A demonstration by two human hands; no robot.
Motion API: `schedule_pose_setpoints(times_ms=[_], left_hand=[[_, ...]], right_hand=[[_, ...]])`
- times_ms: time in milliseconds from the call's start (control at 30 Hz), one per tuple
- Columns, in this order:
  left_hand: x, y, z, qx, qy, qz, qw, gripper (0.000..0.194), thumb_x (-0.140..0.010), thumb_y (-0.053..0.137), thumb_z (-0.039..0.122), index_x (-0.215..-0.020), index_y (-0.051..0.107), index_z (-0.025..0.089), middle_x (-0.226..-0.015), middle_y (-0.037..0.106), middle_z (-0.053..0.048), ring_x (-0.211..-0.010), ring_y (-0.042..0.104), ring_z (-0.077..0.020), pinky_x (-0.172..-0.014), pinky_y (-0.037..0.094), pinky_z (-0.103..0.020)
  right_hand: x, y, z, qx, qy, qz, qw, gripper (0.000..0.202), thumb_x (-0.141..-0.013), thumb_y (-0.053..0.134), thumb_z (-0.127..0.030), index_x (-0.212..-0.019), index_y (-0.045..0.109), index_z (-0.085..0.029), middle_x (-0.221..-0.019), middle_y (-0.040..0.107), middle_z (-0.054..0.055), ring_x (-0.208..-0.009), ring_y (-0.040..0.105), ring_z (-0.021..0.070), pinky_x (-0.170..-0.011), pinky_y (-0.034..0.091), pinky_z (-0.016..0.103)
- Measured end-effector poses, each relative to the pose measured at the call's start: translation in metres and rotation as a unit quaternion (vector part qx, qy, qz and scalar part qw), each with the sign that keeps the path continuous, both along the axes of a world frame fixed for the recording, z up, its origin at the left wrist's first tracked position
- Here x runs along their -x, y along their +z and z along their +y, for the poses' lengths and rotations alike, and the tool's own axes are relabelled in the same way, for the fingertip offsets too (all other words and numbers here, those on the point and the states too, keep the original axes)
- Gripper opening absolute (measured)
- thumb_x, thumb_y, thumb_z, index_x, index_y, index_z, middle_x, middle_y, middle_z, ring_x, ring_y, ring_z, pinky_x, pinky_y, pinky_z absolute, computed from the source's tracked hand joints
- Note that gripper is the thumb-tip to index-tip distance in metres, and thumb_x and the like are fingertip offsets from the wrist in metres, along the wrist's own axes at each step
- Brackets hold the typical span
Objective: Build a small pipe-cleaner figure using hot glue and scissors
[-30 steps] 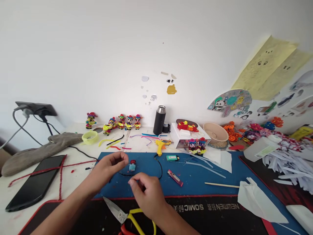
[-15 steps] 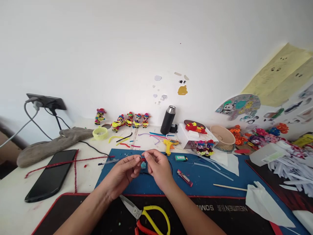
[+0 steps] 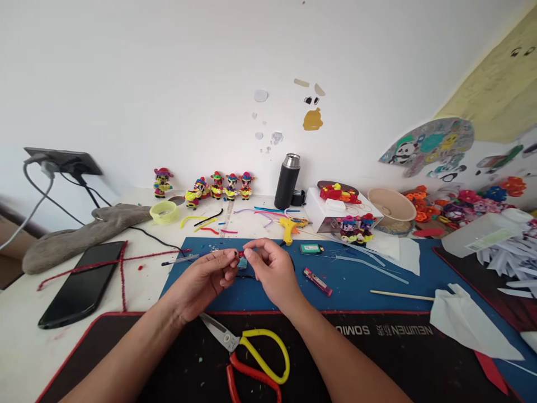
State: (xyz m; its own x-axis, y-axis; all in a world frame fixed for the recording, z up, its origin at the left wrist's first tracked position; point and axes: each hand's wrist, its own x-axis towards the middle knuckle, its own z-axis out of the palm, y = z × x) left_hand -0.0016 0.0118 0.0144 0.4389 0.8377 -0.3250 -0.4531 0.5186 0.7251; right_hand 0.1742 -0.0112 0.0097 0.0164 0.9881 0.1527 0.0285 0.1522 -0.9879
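Closer than earlier, left hand [image 3: 205, 282] and right hand [image 3: 276, 271] are pinching narrowly, contents unclear; we are noting scissors [image 3: 229, 342] at six o'clock.

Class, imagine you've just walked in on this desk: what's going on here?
Someone is doing close work with both bare hands. The left hand seems to pinch a tiny dark bit; the right hand is close beside it, but what it holds is unclear. Behind the fingers, a small blue piece is partly hidden. Scissors lie between the forearms, and colourful figures stand near the wall.
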Motion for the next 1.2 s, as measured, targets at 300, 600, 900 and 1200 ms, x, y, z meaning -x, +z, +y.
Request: schedule_pose_setpoints(times_ms=[300, 600, 900, 1200], left_hand=[[-0.0018, 0.0021, -0.0011, -0.009, -0.018, 0.031, 0.999, 0.038, -0.064, 0.103, 0.033, -0.08, 0.077, 0.01, -0.072, 0.062, -0.001, -0.059, 0.051, -0.0073, -0.05, 0.043, -0.016], [-0.0016, 0.0041, -0.0033, -0.021, -0.024, 0.048, 0.998, 0.038, -0.066, 0.101, 0.036, -0.081, 0.077, 0.011, -0.072, 0.062, -0.001, -0.059, 0.05, -0.0077, -0.05, 0.04, -0.017], [-0.002, -0.0014, -0.0024, -0.03, -0.021, 0.05, 0.998, 0.034, -0.071, 0.098, 0.034, -0.083, 0.077, 0.011, -0.075, 0.064, -0.002, -0.059, 0.051, -0.0082, -0.051, 0.038, -0.018], [-0.0028, 0.0005, -0.0033, -0.047, -0.025, 0.074, 0.996, 0.04, -0.066, 0.1, 0.041, -0.078, 0.074, 0.012, -0.071, 0.062, 0.0, -0.059, 0.049, -0.0088, -0.052, 0.036, -0.02]], right_hand=[[0.0004, -0.0041, -0.0008, -0.016, 0.008, -0.041, 0.999, 0.022, -0.095, 0.066, -0.041, -0.102, 0.072, -0.021, -0.057, 0.05, -0.007, -0.051, 0.048, 0.0124, -0.052, 0.037, 0.025], [0.0028, -0.0053, -0.0017, -0.014, 0.014, -0.045, 0.999, 0.023, -0.095, 0.066, -0.042, -0.103, 0.073, -0.021, -0.06, 0.055, -0.006, -0.052, 0.051, 0.0124, -0.053, 0.039, 0.024], [0.0043, -0.0064, -0.0018, -0.022, 0.024, -0.042, 0.999, 0.02, -0.096, 0.065, -0.039, -0.1, 0.073, -0.021, -0.066, 0.066, -0.002, -0.052, 0.053, 0.0122, -0.051, 0.042, 0.023], [0.0039, -0.005, -0.0027, -0.013, 0.023, -0.041, 0.999, 0.021, -0.095, 0.066, -0.041, -0.095, 0.072, -0.021, -0.066, 0.066, -0.002, -0.053, 0.055, 0.0129, -0.052, 0.042, 0.024]])
